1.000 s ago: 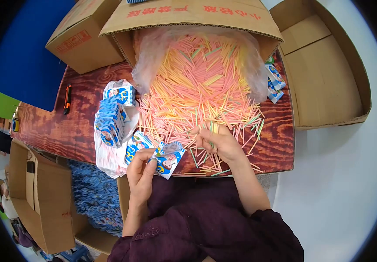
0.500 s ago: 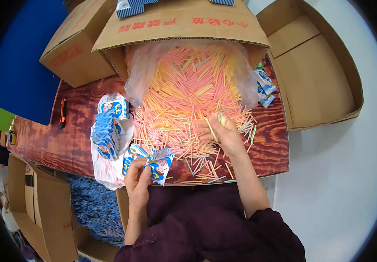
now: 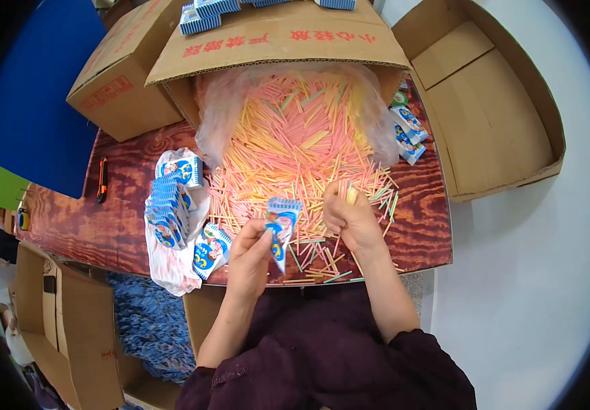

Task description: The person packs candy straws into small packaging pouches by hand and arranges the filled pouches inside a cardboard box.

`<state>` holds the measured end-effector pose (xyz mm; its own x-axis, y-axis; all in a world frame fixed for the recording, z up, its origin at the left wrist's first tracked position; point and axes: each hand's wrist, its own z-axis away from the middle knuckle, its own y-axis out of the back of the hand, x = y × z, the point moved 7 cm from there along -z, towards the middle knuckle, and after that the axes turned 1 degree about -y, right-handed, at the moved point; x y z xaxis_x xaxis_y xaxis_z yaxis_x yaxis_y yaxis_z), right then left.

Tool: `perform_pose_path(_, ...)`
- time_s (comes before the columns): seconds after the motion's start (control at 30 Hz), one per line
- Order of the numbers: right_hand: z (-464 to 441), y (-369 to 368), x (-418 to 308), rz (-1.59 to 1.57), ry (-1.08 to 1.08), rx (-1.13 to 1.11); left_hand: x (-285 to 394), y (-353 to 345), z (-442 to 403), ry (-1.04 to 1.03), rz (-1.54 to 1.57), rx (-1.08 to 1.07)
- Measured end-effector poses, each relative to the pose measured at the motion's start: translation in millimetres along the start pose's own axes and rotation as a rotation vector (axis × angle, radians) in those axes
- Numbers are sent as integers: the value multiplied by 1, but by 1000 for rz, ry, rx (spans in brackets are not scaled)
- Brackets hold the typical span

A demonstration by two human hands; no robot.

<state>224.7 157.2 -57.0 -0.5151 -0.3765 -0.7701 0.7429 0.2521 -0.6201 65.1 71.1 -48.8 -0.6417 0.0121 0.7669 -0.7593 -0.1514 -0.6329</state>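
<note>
Pinched in my left hand is a blue-and-white printed packet, held upright above the table's front edge. My right hand is closed around a small bunch of thin pastel sticks, whose ends poke out at the top. Between and behind the hands spreads a large heap of pink, yellow and green sticks, spilling from a plastic-lined cardboard box. Another packet lies flat left of my left hand. Beyond it, several packets stand in a row on a white plastic bag.
An orange-and-black cutter lies at the table's left. A closed carton stands behind it. More packets lie right of the heap, beside a large open carton. Below left, another open carton stands near blue wrappers.
My left hand has moved right and up with its packet, away from the flat-lying one. My right hand has turned and its fingers have closed around the sticks.
</note>
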Motion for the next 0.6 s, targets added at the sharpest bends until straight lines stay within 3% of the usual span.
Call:
perform_pose_path(0.07,2,0,1,2,-26,-23,-9,-8,-2,17,-21,-69)
perform_pose_path(0.13,3,-1,-6,246,32,-14,-8,-21,2,7,-114,-140)
perform_pose_path(0.23,8,-12,-19,424,200,-75,21,-61,12,-445,-877,-369)
perform_pose_path(0.27,15,-11,-20,388,79,-77,28,-77,19,-548,-1022,-419)
perform_pose_path(0.3,19,-12,-23,385,80,-80,27,-81,21,-548,-1026,-419)
perform_pose_path(0.4,26,-16,-32,563,194,-89,22,-99,39,-814,-1290,-492)
perform_pose_path(0.43,26,-16,-29,560,196,-89,22,-100,41,-814,-1292,-495)
perform_pose_path(0.5,35,-25,-30,691,452,-171,25,-106,49,-908,-1342,-497)
perform_pose_path(0.6,39,-20,-18,733,458,-162,9,-110,44,-778,-1401,-669)
